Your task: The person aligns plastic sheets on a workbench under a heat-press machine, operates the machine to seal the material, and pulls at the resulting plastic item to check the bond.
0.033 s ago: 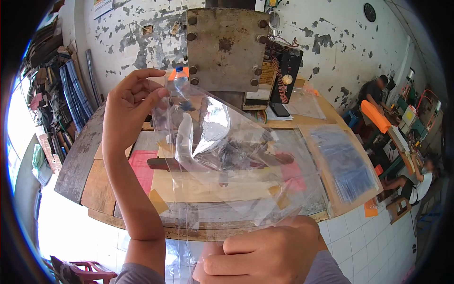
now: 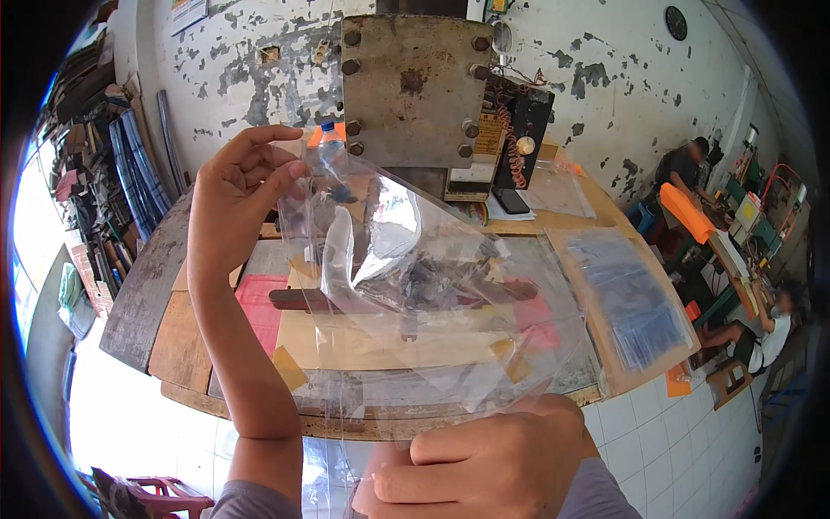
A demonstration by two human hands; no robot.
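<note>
A clear plastic sheet (image 2: pixel 393 227) is stretched up in front of me, shiny and creased in its middle. My left hand (image 2: pixel 246 190) pinches its upper left corner between thumb and fingers. Low and close to me, my right hand (image 2: pixel 484 458) is closed with its fingers curled on the sheet's lower part. Seen through the film is the work surface: a tan board (image 2: pixel 380 350), a dark bar (image 2: pixel 298 299) lying across it, and red patches (image 2: pixel 259 303) at either side. Whether the sheet has one layer or several I cannot tell.
A bolted metal press plate (image 2: pixel 415 95) stands behind the work surface. To the right, flat clear plastic pieces (image 2: pixel 627 294) lie on a brown board. A bottle with a blue cap (image 2: pixel 328 143) and a phone (image 2: pixel 511 201) are at the back. Two people sit at the far right.
</note>
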